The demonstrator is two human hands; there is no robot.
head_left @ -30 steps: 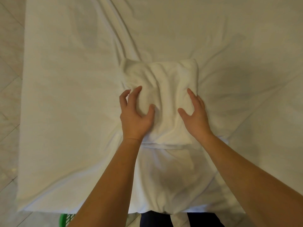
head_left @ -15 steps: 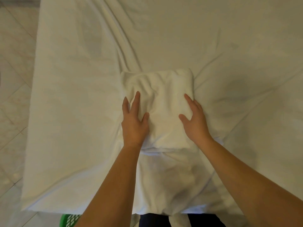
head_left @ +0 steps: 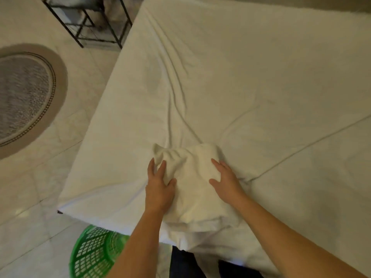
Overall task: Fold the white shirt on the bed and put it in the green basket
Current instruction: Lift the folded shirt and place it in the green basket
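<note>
The white shirt [head_left: 192, 177] lies folded into a thick, bunched packet near the front edge of the bed [head_left: 261, 77]. My left hand [head_left: 159, 185] grips its left side, thumb pressed into the cloth and fingers along the edge. My right hand [head_left: 225, 181] holds the right side, fingers spread over the top and thumb pointing inward. The packet's far corners are puckered up. The green basket [head_left: 94, 253] stands on the floor below the bed's front left corner, partly hidden by my left forearm.
A wrinkled white sheet covers the bed. A round grey rug [head_left: 24, 97] lies on the tiled floor to the left. A black metal-frame stand [head_left: 88, 23] is at the bed's far left corner. My dark trousers [head_left: 186, 263] show at the bottom.
The view has lifted and swung left, bringing the basket, rug and stand into sight. Both hands have closed in on the shirt's sides, and the packet has bunched and shifted toward the bed's front edge.
</note>
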